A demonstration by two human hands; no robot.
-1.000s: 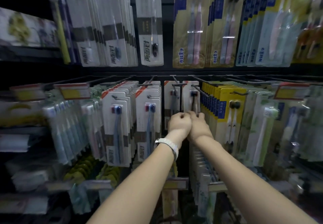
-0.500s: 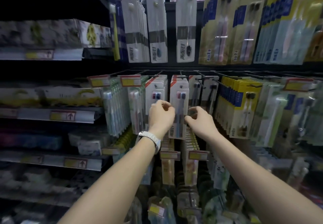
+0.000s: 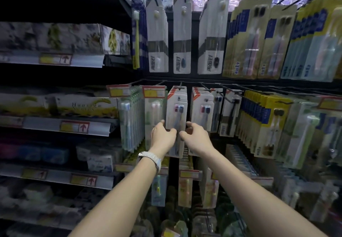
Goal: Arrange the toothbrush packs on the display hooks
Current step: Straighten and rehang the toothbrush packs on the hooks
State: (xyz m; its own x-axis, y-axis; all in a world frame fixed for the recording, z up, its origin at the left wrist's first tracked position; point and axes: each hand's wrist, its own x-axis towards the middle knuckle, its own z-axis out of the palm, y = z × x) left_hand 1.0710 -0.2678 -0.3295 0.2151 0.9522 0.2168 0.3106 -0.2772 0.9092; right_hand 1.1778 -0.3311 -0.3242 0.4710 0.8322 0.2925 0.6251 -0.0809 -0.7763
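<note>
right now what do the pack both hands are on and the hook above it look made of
White pack: seemingly matte printed card with a clear glossy plastic blister over two brushes, judging by the shine. Hook: thin dark rod, probably coated metal wire; too dim to be sure.

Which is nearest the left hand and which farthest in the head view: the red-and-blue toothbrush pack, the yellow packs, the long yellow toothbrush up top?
From the left hand:
1. Red-and-blue toothbrush pack, touching its fingers, just above.
2. Long yellow toothbrush, upper row, above and slightly left.
3. Yellow packs, middle row, far to the right.
</note>
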